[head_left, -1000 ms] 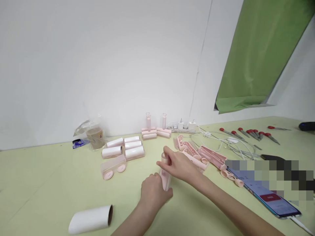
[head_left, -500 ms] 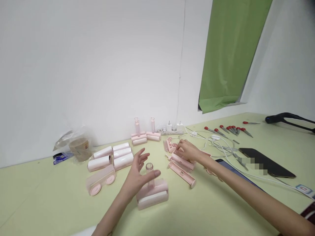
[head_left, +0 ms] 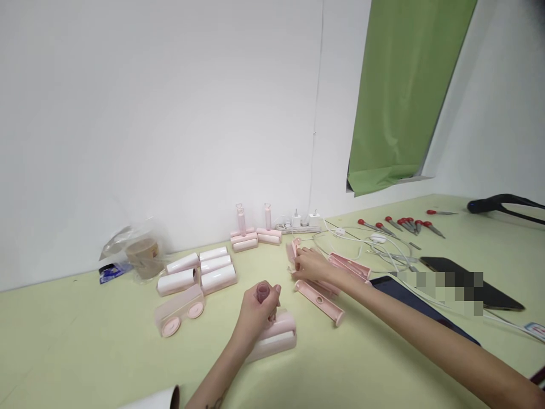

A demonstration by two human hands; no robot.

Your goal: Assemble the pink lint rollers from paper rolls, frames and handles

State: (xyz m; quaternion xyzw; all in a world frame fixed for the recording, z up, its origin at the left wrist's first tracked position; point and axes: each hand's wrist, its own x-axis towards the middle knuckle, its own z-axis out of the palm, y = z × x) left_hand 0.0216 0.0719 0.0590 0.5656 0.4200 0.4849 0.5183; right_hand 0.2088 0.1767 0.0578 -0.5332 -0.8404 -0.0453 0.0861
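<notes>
A pink lint roller [head_left: 284, 324] with a white roll stands on the table, its clear handle upright. My left hand [head_left: 252, 311] is wrapped round that handle, and the open round top shows above the fingers. Farther right, my right hand [head_left: 313, 264] reaches down among loose pink parts with its fingers bent together. Small pink pieces [head_left: 293, 246] lie at its fingertips; what they pinch, if anything, is hidden. Just in front of that hand is a long pink shell half [head_left: 320, 302] with a round hole. More pink shells [head_left: 349, 266] lie behind the wrist.
White rolls [head_left: 218, 278] and a pink case with round end caps [head_left: 179, 311] lie at left. Assembled lint rollers [head_left: 244, 243] stand by the wall near a power strip [head_left: 298, 228]. Red-handled screwdrivers [head_left: 409, 224], cables, a tablet [head_left: 421, 307] and a dark phone [head_left: 464, 284] occupy the right.
My left hand, open beside the handle before, has closed round it. My right hand has shifted slightly left over the pink parts, uncovering the shells behind it.
</notes>
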